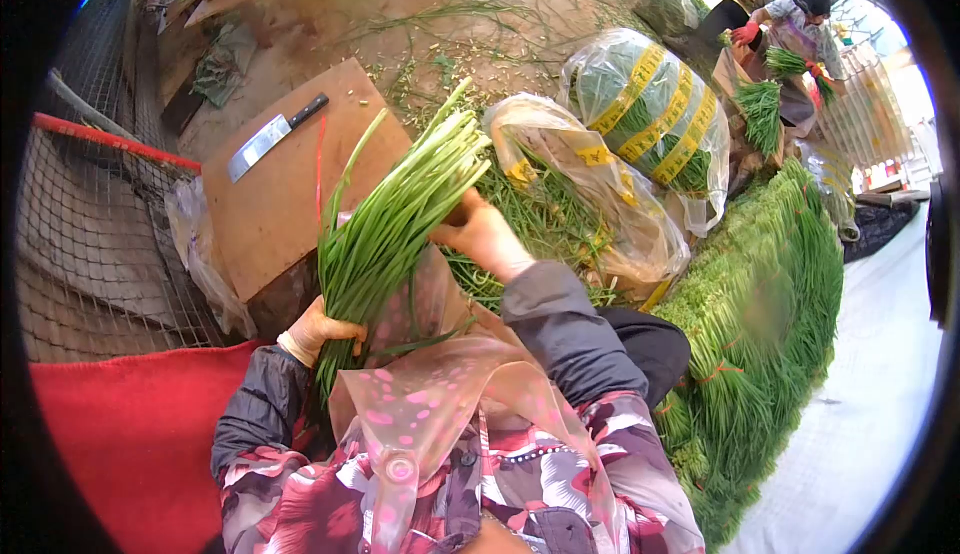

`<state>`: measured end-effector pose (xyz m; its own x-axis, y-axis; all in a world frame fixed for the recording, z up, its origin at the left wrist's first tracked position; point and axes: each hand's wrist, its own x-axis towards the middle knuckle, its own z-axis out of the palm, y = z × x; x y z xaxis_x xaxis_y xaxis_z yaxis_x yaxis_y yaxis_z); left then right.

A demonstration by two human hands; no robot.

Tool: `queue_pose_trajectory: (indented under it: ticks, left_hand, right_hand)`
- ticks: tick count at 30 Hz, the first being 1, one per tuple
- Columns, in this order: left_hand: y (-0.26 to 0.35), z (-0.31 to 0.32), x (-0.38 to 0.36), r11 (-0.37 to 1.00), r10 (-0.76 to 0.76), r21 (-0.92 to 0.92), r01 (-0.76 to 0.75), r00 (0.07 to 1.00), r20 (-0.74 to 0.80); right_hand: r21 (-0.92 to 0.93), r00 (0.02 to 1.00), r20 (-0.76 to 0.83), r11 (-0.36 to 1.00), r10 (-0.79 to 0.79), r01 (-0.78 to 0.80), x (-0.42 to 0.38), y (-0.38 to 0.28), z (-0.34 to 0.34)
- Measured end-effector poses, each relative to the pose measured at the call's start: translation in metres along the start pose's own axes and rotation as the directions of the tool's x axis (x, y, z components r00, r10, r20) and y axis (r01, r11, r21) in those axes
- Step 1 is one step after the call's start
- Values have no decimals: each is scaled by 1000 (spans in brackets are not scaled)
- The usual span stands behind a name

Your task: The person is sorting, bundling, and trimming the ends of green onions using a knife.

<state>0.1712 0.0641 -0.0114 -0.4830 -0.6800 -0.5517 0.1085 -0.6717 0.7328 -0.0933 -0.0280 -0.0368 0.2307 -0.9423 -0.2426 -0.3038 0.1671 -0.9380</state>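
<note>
A thick bunch of long green chives (385, 224) slants up and to the right in front of my chest, its pale cut ends at the top. My left hand (322, 332) is closed around its lower, leafy part. Near the upper end, my right hand (482, 236) grips the bunch from the right side, its fingertips partly hidden behind the stalks. Just beyond the bunch is a brown board (290, 189). A cleaver (272, 140) with a black handle and a red string (320, 169) lie on it.
Loose chives (545, 214) spill from an open plastic bag at the right, beside a full taped bag (650, 104). Tied bunches (750, 354) are piled further right. Netting (100, 254) and red cloth (140, 434) lie left. Another person (800, 34) handles bunches at the back right.
</note>
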Motion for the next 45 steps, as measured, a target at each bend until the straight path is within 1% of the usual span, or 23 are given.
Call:
queue_pose_trajectory:
  ticks: [1, 3, 5, 8, 9, 11, 12, 13, 14, 15, 16, 17, 18, 21, 23, 25, 26, 29, 32, 35, 37, 39, 45]
  left_hand:
    - [0, -1, 0, 999, 7, -33, -7, 1000, 4]
    - [-3, -7, 1, 998, 19, -68, -18, 1000, 7]
    - [-10, -18, 4, 989, 25, -145, -12, 996, 91]
    - [-12, -25, 6, 992, 23, -130, -9, 994, 108]
    - [-12, -26, 6, 991, 28, -134, -14, 994, 106]
    - [-9, -25, 5, 996, 34, -88, -23, 992, 123]
    - [-9, -26, 5, 996, 35, -90, -24, 992, 124]
    - [-9, -27, 5, 995, 37, -101, -24, 991, 131]
    - [-8, -28, 5, 993, 40, -112, -25, 990, 137]
    - [-10, -30, 7, 993, 45, -114, -30, 989, 137]
    - [-12, -34, 9, 993, 55, -111, -36, 983, 174]
    - [-14, -36, 10, 993, 65, -107, -43, 975, 211]
    - [-12, -34, 11, 993, 68, -105, -46, 975, 214]
    - [-11, -28, 11, 993, 61, -116, -36, 974, 219]
    - [-12, -27, 10, 992, 19, -124, 2, 985, 169]
    - [-11, -25, 8, 993, 21, -118, -4, 990, 143]
    - [-12, -24, 7, 992, 21, -123, -6, 993, 119]
    - [-21, -32, 10, 986, 54, -166, -27, 986, 159]
    - [-18, -29, 13, 988, 56, -151, -32, 985, 161]
    - [-8, -20, 14, 991, 45, -130, -21, 983, 181]
    - [-4, -16, 11, 990, 22, -140, 0, 987, 160]
    - [-3, -13, 10, 988, -6, -151, 28, 989, 145]
    - [-10, -20, 11, 998, -6, -60, 15, 990, 139]
  right_hand:
    - [10, 995, 0, 995, 97, -97, -5, -20, 4]
    - [297, 986, 26, 941, 164, -165, -4, -22, -4]
    - [821, 999, -2, 571, 39, -21, -9, -12, -14]
    - [975, 963, -186, 83, -195, 205, -29, -30, -78]
    - [949, 883, -282, 24, -375, 313, -27, -27, -105]
    - [917, 784, -395, -255, -480, 306, -53, -51, -154]
    - [918, 784, -393, -253, -480, 306, -61, -46, -174]
    - [932, 779, -326, -43, -536, 361, -70, -51, -184]
    - [826, 866, -255, 369, -430, 427, -69, -52, -183]
    - [592, 933, -178, 723, -314, 357, -69, -53, -181]
    - [108, 961, -278, 993, -16, 48, -63, -68, -152]
    - [126, 979, -173, 988, 111, -90, -50, -50, -132]
    - [-136, 980, -139, 978, 140, -159, -42, -50, -113]
    - [-219, 983, 0, 959, 183, -179, -3, -47, -59]
    - [46, 941, 220, 961, 256, -272, 23, -28, -34]
    - [305, 960, 262, 936, 97, -177, 32, -11, -10]
    - [304, 960, 262, 936, 95, -176, 27, -11, -12]
    - [349, 956, 255, 908, 145, -231, 9, -16, -27]
    - [658, 977, 137, 722, 161, -212, -5, 3, -23]
    - [785, 972, 38, 594, 233, -174, -8, 15, -14]
    - [704, 974, 21, 689, 225, -174, -9, 18, -17]
    - [448, 978, -88, 884, 191, -133, -10, 22, -17]
    - [431, 930, -279, 896, 241, -103, -8, 30, -39]
